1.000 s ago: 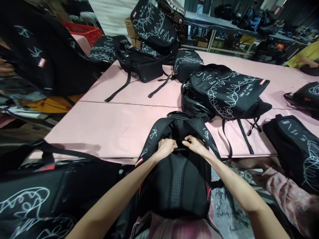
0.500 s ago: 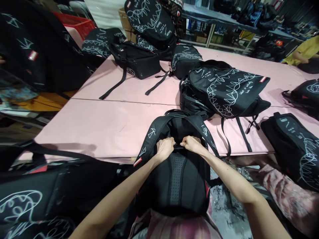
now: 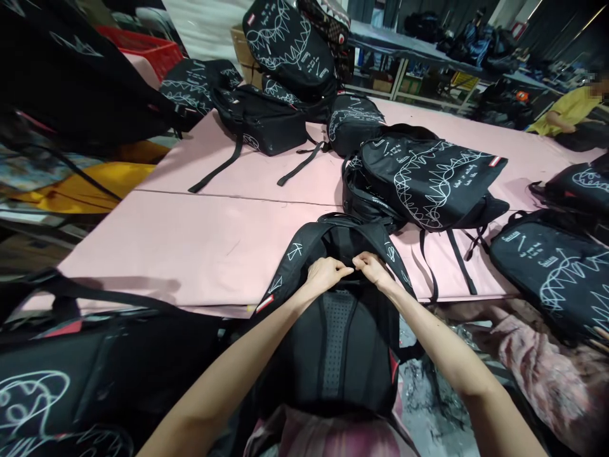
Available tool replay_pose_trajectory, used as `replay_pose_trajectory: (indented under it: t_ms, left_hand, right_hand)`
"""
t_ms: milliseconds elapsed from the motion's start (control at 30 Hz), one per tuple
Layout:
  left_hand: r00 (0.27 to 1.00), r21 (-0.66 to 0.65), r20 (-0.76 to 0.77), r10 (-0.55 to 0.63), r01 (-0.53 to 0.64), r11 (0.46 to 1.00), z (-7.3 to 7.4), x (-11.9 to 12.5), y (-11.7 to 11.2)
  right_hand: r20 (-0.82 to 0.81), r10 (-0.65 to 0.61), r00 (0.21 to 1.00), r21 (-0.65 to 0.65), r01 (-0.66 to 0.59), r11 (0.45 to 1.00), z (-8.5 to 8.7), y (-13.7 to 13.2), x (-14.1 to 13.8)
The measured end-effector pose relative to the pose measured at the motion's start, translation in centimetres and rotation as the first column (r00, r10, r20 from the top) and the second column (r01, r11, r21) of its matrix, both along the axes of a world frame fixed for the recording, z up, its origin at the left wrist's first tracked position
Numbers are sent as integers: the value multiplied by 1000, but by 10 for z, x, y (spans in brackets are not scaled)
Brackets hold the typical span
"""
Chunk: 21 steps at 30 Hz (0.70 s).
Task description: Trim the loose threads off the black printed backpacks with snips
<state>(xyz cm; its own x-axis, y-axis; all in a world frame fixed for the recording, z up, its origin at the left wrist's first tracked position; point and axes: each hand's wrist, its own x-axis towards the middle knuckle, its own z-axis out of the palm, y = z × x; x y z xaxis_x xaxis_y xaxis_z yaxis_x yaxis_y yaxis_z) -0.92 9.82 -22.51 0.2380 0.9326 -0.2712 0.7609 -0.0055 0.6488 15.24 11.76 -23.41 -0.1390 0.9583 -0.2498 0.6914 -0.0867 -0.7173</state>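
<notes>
At pink table [image 3: 190, 241] edge | left hand [image 3: 326, 274], right hand [image 3: 373, 270] pinch black backpack [image 3: 340, 343] top | white scrawl [image 3: 295, 251] unreadable

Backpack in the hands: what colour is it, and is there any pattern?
The backpack is black, with small white line drawings on its straps; head view.

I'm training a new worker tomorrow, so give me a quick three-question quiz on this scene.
1. True or false: the left hand and the right hand both grip the top of the backpack.
2. The table is: A green, B pink, C white.
3. Fill in: the plastic crate beyond the table's far left corner is ____.
Key: 1 true; 2 B; 3 red.
</notes>
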Motion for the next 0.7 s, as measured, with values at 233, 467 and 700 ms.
replay_pose_trajectory:
  t_ms: [233, 467, 700]
  left_hand:
    - [991, -151, 8, -137, 137, 979, -6, 16, 12]
    - [998, -154, -31, -46, 40, 987, -8, 16, 1]
    - [999, -110, -38, 1, -5, 994, -7, 16, -6]
  right_hand:
    - [-4, 14, 1000, 2, -14, 1000, 5, -2, 2]
    - [260, 157, 953, -6, -161, 987, 47, -11, 22]
    - [543, 317, 777, -80, -328, 941, 65, -22, 10]
